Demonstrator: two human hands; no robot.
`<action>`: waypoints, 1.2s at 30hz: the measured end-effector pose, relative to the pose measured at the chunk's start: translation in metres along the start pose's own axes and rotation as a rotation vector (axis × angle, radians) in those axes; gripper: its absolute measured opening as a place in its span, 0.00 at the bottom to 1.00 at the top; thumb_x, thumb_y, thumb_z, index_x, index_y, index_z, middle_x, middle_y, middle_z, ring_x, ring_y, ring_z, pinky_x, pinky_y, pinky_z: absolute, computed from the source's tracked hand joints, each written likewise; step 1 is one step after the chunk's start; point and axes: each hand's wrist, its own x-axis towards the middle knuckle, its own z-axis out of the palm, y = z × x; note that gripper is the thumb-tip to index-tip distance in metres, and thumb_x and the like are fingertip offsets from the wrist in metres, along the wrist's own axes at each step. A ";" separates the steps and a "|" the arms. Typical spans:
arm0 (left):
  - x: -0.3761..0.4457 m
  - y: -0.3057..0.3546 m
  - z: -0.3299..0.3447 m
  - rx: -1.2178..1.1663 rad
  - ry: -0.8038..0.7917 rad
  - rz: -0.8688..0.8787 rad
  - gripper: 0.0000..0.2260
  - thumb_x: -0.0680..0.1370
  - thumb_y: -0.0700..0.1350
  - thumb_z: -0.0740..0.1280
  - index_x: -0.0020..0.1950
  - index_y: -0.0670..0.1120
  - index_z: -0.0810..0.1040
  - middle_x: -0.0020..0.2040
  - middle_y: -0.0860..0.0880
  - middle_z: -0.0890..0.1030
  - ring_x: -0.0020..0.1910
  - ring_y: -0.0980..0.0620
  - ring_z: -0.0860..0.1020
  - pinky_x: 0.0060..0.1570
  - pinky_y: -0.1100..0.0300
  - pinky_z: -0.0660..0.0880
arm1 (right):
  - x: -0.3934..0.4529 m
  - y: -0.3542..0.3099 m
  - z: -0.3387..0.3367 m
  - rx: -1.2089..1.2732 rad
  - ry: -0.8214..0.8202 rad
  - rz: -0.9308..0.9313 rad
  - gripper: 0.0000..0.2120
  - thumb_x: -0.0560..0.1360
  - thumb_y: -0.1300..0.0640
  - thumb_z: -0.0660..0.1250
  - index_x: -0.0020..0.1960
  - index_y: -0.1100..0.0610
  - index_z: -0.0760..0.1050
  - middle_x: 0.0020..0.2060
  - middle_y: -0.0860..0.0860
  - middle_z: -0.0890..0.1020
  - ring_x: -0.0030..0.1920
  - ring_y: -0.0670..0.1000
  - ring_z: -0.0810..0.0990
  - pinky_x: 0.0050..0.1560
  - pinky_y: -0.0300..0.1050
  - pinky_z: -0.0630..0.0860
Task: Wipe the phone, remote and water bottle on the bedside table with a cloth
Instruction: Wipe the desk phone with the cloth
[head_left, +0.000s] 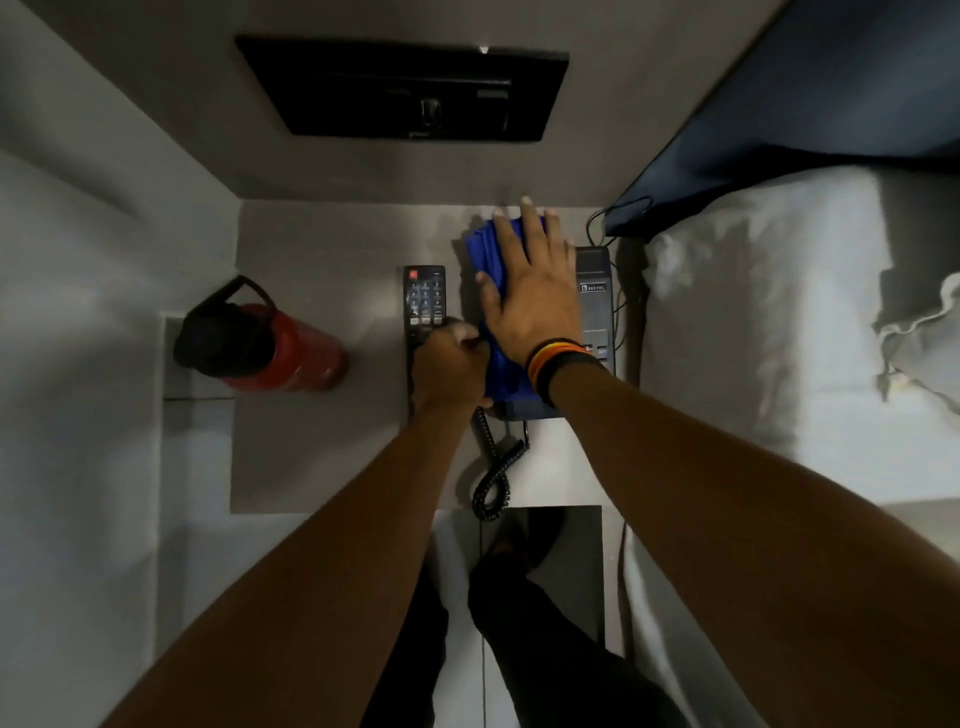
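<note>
A dark corded phone (595, 301) stands at the right of the grey bedside table (311, 441). A blue cloth (485, 260) lies over the phone, and my right hand (535, 291) presses flat on it with fingers spread. My left hand (452, 369) is curled on the phone's near left edge beside the cloth; what it grips is hidden. A black remote (425, 299) lies just left of the phone, its near end under my left hand. A red water bottle (270, 345) with a black lid stands at the table's left edge.
The phone's coiled cord (493, 467) hangs over the table's front edge. A black wall panel (405, 88) is mounted above. A bed with white sheets (779, 338) and a dark headboard (810, 119) lies close on the right. My legs are below.
</note>
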 end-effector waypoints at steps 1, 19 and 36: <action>0.002 -0.001 0.001 0.018 0.004 0.000 0.10 0.84 0.40 0.65 0.63 0.41 0.82 0.54 0.39 0.85 0.42 0.38 0.86 0.33 0.47 0.86 | -0.002 0.002 0.003 0.019 0.026 -0.003 0.29 0.80 0.45 0.55 0.79 0.53 0.57 0.80 0.57 0.57 0.79 0.63 0.50 0.76 0.66 0.53; 0.002 0.007 0.004 -0.183 -0.012 -0.131 0.06 0.79 0.43 0.76 0.50 0.41 0.83 0.41 0.45 0.86 0.36 0.47 0.85 0.31 0.58 0.84 | -0.175 0.027 0.035 0.057 -0.152 -0.144 0.39 0.75 0.64 0.62 0.81 0.52 0.48 0.81 0.52 0.46 0.79 0.59 0.38 0.75 0.67 0.54; -0.043 0.013 -0.010 1.133 -0.060 0.676 0.43 0.80 0.59 0.69 0.86 0.47 0.48 0.87 0.49 0.46 0.86 0.40 0.42 0.83 0.40 0.50 | -0.035 0.051 -0.032 0.254 -0.021 0.141 0.30 0.82 0.48 0.54 0.81 0.50 0.48 0.81 0.56 0.46 0.79 0.62 0.42 0.77 0.65 0.52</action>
